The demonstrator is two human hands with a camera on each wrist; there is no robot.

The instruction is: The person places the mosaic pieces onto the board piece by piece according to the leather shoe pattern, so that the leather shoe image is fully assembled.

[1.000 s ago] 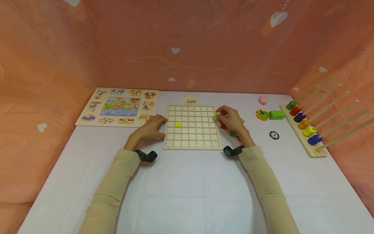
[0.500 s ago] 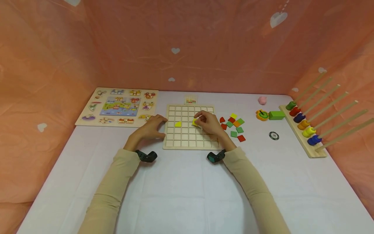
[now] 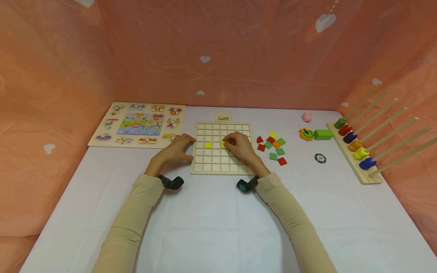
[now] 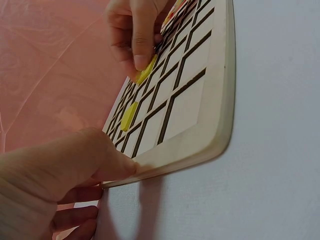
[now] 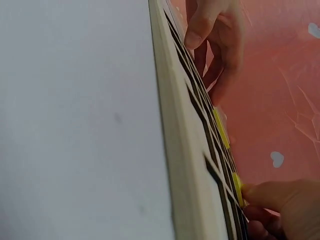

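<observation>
From the head view: wooden grid board (image 3: 223, 148) flat on the white table (image 3: 211, 220), left hand (image 3: 175, 149) resting against its left edge, right hand (image 3: 240, 147) over its middle cells. One yellow tile (image 3: 208, 144) already seated in a cell; a second yellow tile (image 3: 224, 144) just peeking out at the right fingertips, one cell between the two. Loose pile of red, green, orange and yellow tiles (image 3: 273, 146) on the table just right of the board. Further off: picture puzzle board (image 3: 138, 124) at far left, peg rack with coloured rings (image 3: 355, 148) at far right, green block (image 3: 323, 134) and a round token (image 3: 320, 157) near it.

From the left wrist view, not visible from above: thumb of the left hand (image 4: 65, 170) pressed onto the board's rim (image 4: 220, 100), other fingers curled beneath at the edge, so a light clasp on the frame. Second yellow tile (image 4: 146, 70) tilted, one edge down on the grid, pinched at the right hand's (image 4: 135, 30) fingertips; seated tile (image 4: 128, 116) lying flat nearer the camera.

From the right wrist view: board seen edge-on (image 5: 175, 125), both yellow tiles as thin slivers, nearer one (image 5: 238, 189) clamped at the right fingertips (image 5: 265, 195); left hand (image 5: 215, 30) at the far edge.
</observation>
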